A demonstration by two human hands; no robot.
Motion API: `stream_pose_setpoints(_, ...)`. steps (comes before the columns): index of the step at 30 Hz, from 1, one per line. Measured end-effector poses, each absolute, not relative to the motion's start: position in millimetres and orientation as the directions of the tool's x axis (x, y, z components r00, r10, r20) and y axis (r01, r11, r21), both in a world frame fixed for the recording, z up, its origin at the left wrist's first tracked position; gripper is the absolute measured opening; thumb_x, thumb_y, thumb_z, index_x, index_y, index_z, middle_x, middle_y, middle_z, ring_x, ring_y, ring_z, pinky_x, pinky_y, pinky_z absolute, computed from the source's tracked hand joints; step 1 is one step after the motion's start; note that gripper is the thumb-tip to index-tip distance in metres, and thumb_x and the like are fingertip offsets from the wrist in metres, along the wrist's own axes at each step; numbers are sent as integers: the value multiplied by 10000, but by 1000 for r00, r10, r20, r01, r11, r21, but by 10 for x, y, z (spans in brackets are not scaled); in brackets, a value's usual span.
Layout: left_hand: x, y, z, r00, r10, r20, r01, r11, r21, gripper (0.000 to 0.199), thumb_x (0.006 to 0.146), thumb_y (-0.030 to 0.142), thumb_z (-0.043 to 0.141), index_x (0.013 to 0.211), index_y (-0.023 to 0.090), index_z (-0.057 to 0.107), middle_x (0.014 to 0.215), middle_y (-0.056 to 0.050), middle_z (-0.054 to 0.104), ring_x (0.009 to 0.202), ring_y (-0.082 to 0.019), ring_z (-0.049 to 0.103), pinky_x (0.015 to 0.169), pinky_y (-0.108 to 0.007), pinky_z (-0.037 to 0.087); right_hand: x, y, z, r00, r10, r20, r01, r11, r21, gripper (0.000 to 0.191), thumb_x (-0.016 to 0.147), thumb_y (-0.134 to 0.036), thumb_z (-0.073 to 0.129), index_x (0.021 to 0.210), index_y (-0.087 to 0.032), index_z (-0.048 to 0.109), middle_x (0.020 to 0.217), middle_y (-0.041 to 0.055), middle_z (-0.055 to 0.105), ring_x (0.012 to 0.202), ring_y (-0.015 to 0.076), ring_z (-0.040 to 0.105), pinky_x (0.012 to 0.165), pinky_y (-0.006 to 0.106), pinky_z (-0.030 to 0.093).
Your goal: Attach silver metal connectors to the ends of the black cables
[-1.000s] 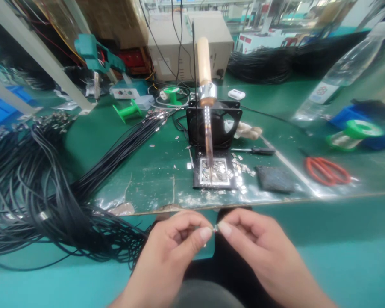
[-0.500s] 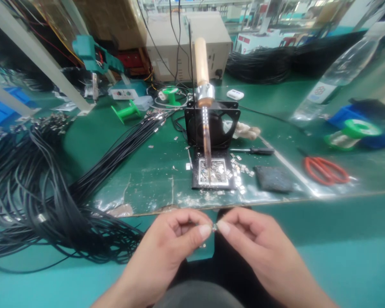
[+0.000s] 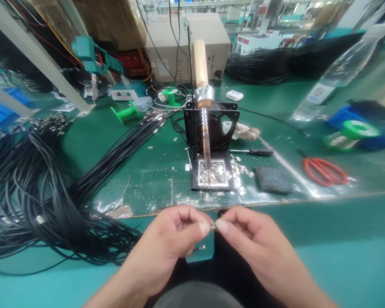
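Just past the bench's front edge, my left hand (image 3: 174, 239) and my right hand (image 3: 251, 239) meet with thumbs and forefingers pinched. Between their fingertips is a small metal connector (image 3: 213, 226), mostly covered by them. Below the left fingers, a short dark cable end with a metal tip (image 3: 201, 247) sticks out. Beyond my hands, a wooden-handled soldering iron (image 3: 201, 64) points down, its tip over a white-rimmed square tray (image 3: 226, 173) of small metal pieces. Loose metal pieces (image 3: 242, 169) lie to the tray's right.
A large bundle of black cables (image 3: 51, 192) hangs over the bench edge at left. A black fan frame (image 3: 211, 126) stands behind the tray. To the right are a screwdriver (image 3: 259, 152), a dark pad (image 3: 273, 179), red-handled scissors (image 3: 325, 171), a solder spool (image 3: 360, 129) and a bottle (image 3: 339, 68).
Both hands stay pinched together at the connector, with only a slight shift. More of the cable end below my left hand shows now.
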State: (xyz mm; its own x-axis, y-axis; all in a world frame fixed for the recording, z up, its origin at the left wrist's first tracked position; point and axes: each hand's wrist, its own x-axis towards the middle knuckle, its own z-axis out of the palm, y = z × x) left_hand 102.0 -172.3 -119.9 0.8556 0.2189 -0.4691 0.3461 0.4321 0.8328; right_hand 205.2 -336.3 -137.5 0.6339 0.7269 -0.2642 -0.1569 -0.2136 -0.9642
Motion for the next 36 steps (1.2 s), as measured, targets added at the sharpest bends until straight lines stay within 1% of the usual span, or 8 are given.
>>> stream_pose_setpoints(6, 1032, -1718, -1201, 849, 208, -485, 355, 457, 816, 244, 807, 338, 847, 770, 135, 717, 762, 11, 630, 517, -28, 284, 468, -207, 199, 2055, -3356, -1374, 636, 729, -255, -156, -202, -967, 360, 941, -474, 673, 750, -170, 648, 611, -58, 451, 566, 81, 343, 500, 180, 302)
stream_pose_setpoints(18, 1056, -1702, -1232, 856, 206, -475, 332, 486, 809, 244, 801, 322, 856, 754, 143, 698, 588, 83, 457, 488, -28, 224, 454, -196, 182, 2047, -3330, -1389, 640, 723, -260, -164, -201, -966, 356, 946, -479, 662, 760, -176, 642, 615, -57, 451, 566, 86, 345, 503, 195, 305)
stream_pose_setpoints(20, 1059, -1701, -1233, 854, 218, -473, 329, 478, 815, 244, 799, 321, 854, 751, 142, 695, 606, 73, 487, 491, -27, 236, 454, -197, 185, 2050, -3342, -1382, 640, 721, -266, -170, -205, -964, 340, 949, -483, 662, 788, -185, 638, 615, -64, 431, 563, 88, 337, 501, 198, 299)
stream_pose_setpoints(23, 1072, -1707, -1222, 855, 238, -462, 316, 466, 826, 253, 801, 327, 843, 747, 135, 687, 712, 32, 597, 498, -19, 271, 458, -204, 189, 2039, -3368, -1348, 670, 700, -245, -148, -198, -969, 294, 973, -481, 637, 860, -212, 610, 640, -74, 422, 570, 93, 354, 507, 202, 317)
stream_pose_setpoints(27, 1099, -1724, -1211, 845, 277, -458, 292, 478, 829, 259, 823, 320, 823, 740, 139, 657, 761, 25, 609, 504, -18, 285, 470, -209, 186, 1988, -3401, -1321, 788, 605, -115, 21, -213, -977, 285, 1038, -456, 534, 859, -239, 574, 686, -56, 481, 612, 112, 441, 562, 215, 402)
stream_pose_setpoints(30, 1127, -1729, -1212, 839, 308, -448, 273, 474, 837, 265, 838, 310, 816, 736, 142, 637, 757, 30, 606, 501, -18, 277, 473, -210, 185, 1975, -3408, -1348, 828, 559, 48, 209, -227, -951, 226, 1036, -379, 555, 859, -247, 605, 699, -43, 560, 613, 121, 513, 571, 228, 437)
stream_pose_setpoints(34, 1171, -1724, -1209, 833, 336, -439, 258, 465, 847, 285, 833, 320, 828, 730, 142, 631, 753, 38, 598, 490, -10, 261, 468, -208, 180, 2037, -3373, -1390, 766, 545, 340, 481, -135, -867, 126, 988, -222, 629, 870, -231, 671, 770, -17, 617, 661, 123, 587, 599, 236, 483)
stream_pose_setpoints(36, 1190, -1722, -1200, 830, 347, -437, 249, 470, 847, 293, 827, 322, 836, 729, 138, 630, 758, 39, 595, 488, -8, 259, 467, -207, 178, 2074, -3344, -1400, 722, 542, 429, 562, -100, -821, 102, 962, -169, 653, 882, -215, 695, 800, -3, 622, 687, 119, 610, 607, 230, 505)
